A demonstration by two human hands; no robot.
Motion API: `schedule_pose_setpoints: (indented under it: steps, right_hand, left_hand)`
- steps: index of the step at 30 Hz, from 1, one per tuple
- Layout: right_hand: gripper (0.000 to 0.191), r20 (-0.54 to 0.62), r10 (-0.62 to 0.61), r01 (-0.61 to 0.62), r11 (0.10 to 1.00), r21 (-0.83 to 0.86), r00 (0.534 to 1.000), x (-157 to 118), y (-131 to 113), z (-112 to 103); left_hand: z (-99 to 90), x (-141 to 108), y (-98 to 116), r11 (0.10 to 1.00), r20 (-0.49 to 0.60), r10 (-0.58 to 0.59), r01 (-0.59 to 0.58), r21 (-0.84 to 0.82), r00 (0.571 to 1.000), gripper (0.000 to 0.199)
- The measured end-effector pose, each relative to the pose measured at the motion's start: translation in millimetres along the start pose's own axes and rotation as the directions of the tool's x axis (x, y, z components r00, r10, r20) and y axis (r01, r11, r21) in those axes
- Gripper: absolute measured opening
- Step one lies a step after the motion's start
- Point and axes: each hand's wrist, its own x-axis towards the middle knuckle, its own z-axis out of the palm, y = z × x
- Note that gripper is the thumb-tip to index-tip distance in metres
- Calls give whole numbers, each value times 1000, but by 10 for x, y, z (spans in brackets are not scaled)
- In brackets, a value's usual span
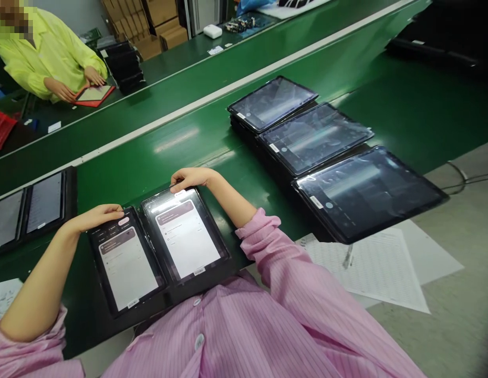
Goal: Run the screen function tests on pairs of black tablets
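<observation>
Two tablets with lit screens lie side by side in front of me on a black base at the table's near edge. My left hand (104, 214) is closed at the top edge of the left tablet (129, 268), fingers together, one tip over the screen's upper part. The top edge of the right tablet (188, 236) is pinched by my right hand (190, 178), with the thumb on its front and the other fingers partly hidden behind the edge. Both screens show a white page with a dark box near its top.
Three tablet stacks (314, 136) stand on the green table (173, 142) to the right. More tablets (44, 202) lie at the left. Papers (377, 262) are below the right stacks. Across a raised divider, a person in yellow (50, 47) handles a red-edged item (94, 94).
</observation>
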Motion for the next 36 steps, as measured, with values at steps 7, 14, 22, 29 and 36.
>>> schedule_pose_setpoints:
  steps: [7, 14, 22, 29, 36]
  right_hand:
    - [55, -71, 154, -168, 831, -531, 986, -196, -124, 68]
    - [82, -130, 146, -195, 711, -676, 981, -238, -52, 169]
    - [23, -759, -60, -328, 878, -349, 648, -637, 209, 311]
    - [31, -810, 16, -143, 986, -84, 587, -1075, 542, 1052]
    - [30, -821, 10, -89, 995, -50, 570, -1033, 550, 1035]
  left_hand:
    - [204, -114, 9, 979, -3, 129, -127, 159, 992, 82]
    - [461, -83, 49, 909, -207, 242, -147, 390, 948, 58]
    - [709, -152, 148, 896, -317, 387, -272, 352, 866, 51]
    - [894, -219, 214, 814, -183, 403, -260, 519, 897, 37]
    - [811, -132, 382, 770, -112, 367, -234, 594, 923, 35]
